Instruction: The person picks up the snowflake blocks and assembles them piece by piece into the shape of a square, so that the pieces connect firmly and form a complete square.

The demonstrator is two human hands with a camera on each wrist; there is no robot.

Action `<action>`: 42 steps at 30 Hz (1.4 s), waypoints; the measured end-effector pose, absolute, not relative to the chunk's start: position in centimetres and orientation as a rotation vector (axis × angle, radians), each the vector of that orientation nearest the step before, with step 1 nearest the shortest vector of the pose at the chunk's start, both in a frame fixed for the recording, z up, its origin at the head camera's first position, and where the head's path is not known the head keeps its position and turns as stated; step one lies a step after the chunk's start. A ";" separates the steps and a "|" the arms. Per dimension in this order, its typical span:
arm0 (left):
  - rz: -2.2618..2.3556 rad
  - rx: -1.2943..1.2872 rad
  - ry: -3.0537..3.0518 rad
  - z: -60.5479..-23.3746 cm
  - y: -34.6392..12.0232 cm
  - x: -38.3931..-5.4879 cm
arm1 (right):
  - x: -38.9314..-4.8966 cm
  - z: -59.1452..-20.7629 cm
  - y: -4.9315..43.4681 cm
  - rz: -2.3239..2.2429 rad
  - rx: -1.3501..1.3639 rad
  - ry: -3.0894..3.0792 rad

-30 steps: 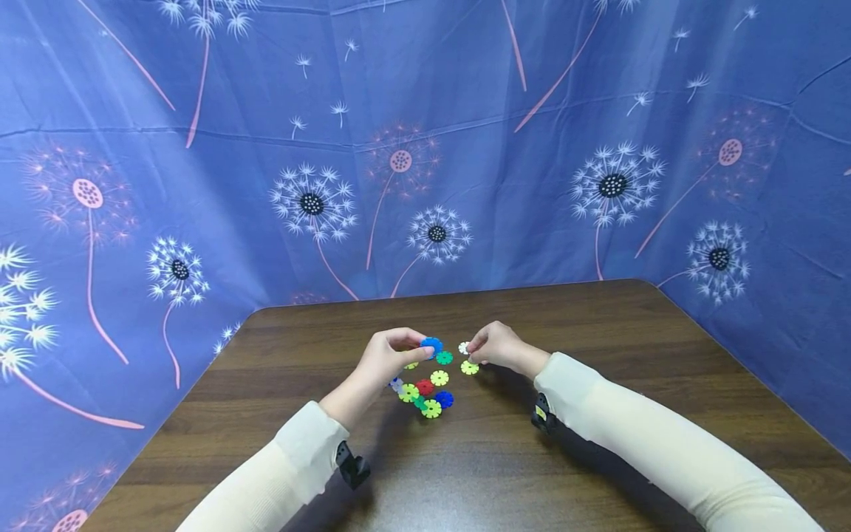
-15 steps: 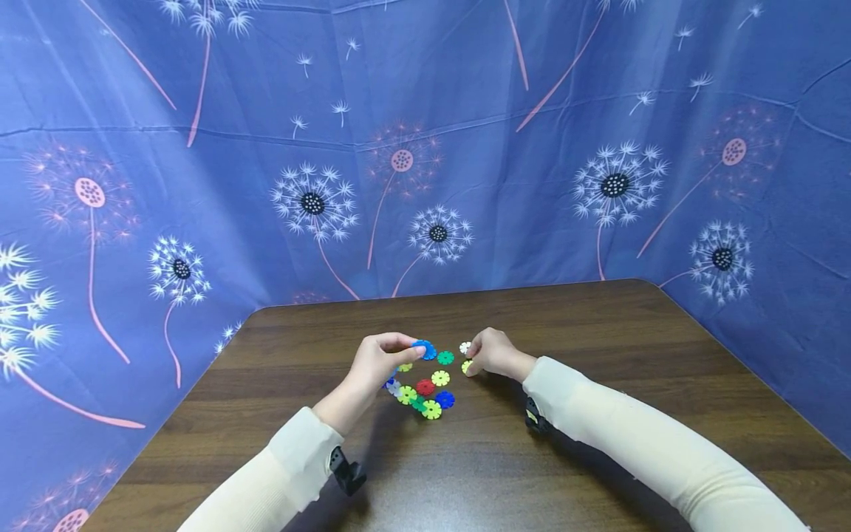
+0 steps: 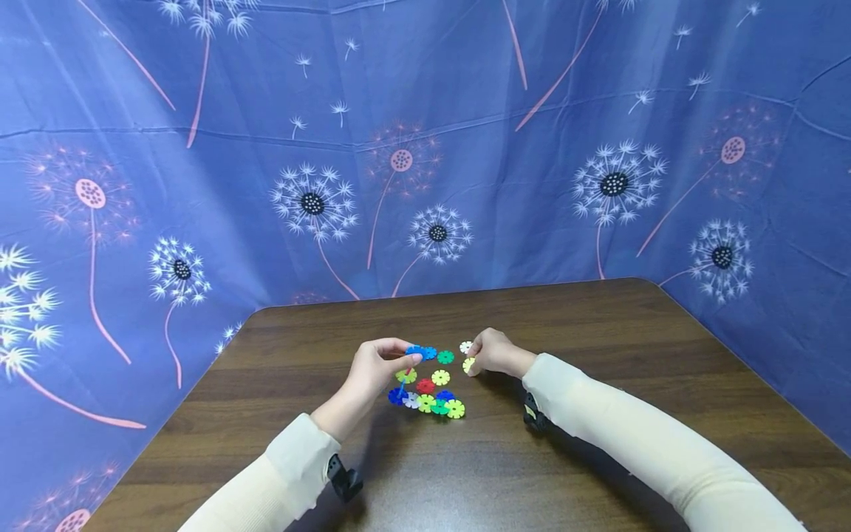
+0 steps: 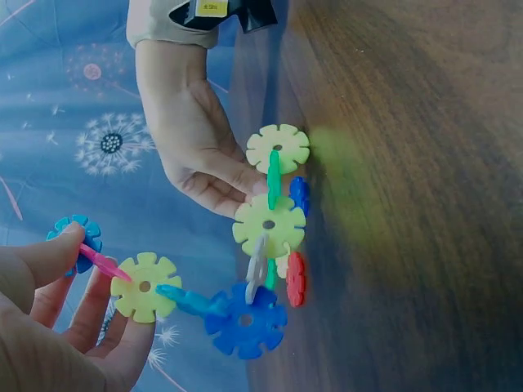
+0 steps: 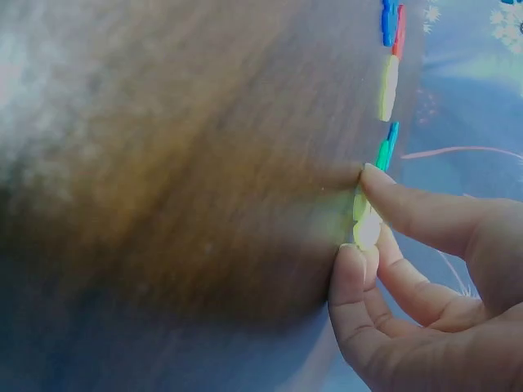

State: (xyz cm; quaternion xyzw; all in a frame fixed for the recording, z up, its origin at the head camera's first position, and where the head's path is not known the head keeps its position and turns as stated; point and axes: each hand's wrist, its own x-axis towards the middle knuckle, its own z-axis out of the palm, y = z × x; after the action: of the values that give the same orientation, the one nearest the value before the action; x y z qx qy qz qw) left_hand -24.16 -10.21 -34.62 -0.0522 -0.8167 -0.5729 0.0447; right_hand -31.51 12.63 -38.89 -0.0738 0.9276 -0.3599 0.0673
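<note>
The left hand (image 3: 366,372), nearly closed, pinches a blue piece (image 4: 90,232) at the top of a chain (image 4: 225,324) of flower shapes, which hangs bent over the table (image 3: 465,473). If it slips or swings, the chain could come apart, because its joins may be loose. The right hand (image 3: 496,353) pinches a yellow piece (image 3: 469,365) low at the table; that thin piece could slip out, or bump the white piece (image 3: 465,346) near it.

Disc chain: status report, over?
Left grip holds disc chain by blue end. Right grip on yellow disc. Green disc between them, possibly in the way.
</note>
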 end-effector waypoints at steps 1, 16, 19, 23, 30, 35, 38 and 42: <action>-1.743 -0.161 -2.500 -34.7 -10.2 -24.2 | -31.5 -38.9 12.8 -1.115 -0.208 2.779; -1.904 -0.110 -2.429 -36.1 -10.2 -23.9 | -30.5 -38.1 13.6 -1.549 -0.179 2.482; -1.952 -0.117 -2.394 -36.2 -10.1 -23.8 | -30.0 -37.5 13.3 -1.621 -0.194 2.409; -1.945 -0.154 -2.389 -36.4 -10.1 -23.8 | -29.3 -36.7 12.9 -1.698 -0.217 2.318; -1.929 -0.219 -2.397 -36.4 -10.3 -23.9 | -28.1 -35.3 12.6 -1.781 -0.274 2.195; -1.926 -0.229 -2.393 -36.3 -10.3 -23.9 | -27.1 -34.4 12.3 -1.812 -0.300 2.121; -1.926 -0.241 -2.365 -36.5 -10.2 -23.9 | -26.6 -34.0 12.1 -1.830 -0.300 2.082; -1.965 -0.256 -2.328 -36.7 -9.9 -24.0 | -26.2 -33.6 11.8 -1.832 -0.286 2.057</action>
State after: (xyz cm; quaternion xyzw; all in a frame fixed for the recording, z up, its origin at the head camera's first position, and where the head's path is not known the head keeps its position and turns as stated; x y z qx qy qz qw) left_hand -23.96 -9.93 -36.70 -0.0836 -0.7608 -0.6422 0.0424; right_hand -26.16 11.84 -33.65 -0.1014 0.7300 -0.6501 0.1850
